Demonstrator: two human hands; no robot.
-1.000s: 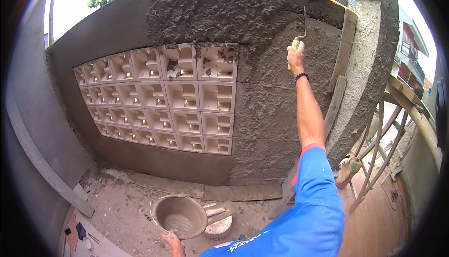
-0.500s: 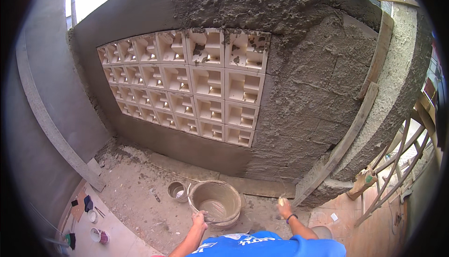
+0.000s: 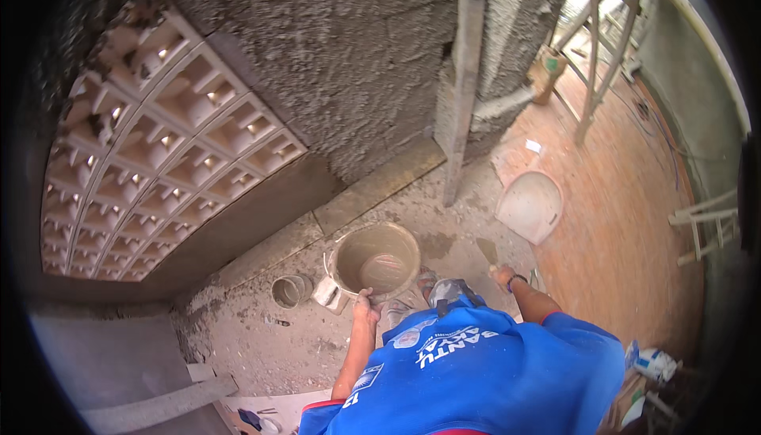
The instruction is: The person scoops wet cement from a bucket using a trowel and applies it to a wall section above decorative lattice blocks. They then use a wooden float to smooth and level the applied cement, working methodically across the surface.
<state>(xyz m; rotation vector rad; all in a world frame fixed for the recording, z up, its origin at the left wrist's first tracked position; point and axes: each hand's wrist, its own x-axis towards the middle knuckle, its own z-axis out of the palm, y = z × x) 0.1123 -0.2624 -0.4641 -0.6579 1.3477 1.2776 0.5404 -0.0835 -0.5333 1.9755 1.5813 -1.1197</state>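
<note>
My left hand [image 3: 365,306] is closed over the near rim of a large mortar-stained bucket [image 3: 402,246]. The bucket is almost bare inside, with a thin smear of mortar on its bottom. My right hand [image 3: 501,275], a dark band at its wrist, grips the handle of a trowel [image 3: 487,249]. That trowel's grey blade points away from me over the dusty floor, right of the bucket. Beside the bucket on the left stand a pale block [image 3: 326,292] and a smaller mortar-stained pail [image 3: 281,291].
Ahead rises a rough, freshly mortared wall [image 3: 357,62] with pale vent blocks [image 3: 162,138] set in it. A wooden plank [image 3: 466,78] leans on its right corner. A pale scoop-shaped pan [image 3: 531,205] lies on the tiles, and wooden poles [image 3: 596,62] stand beyond.
My view has swung right and downward, bringing the pan and more tiled floor into sight. My left hand stays on the bucket rim; my right hand still holds the trowel, its blade now plainly visible.
</note>
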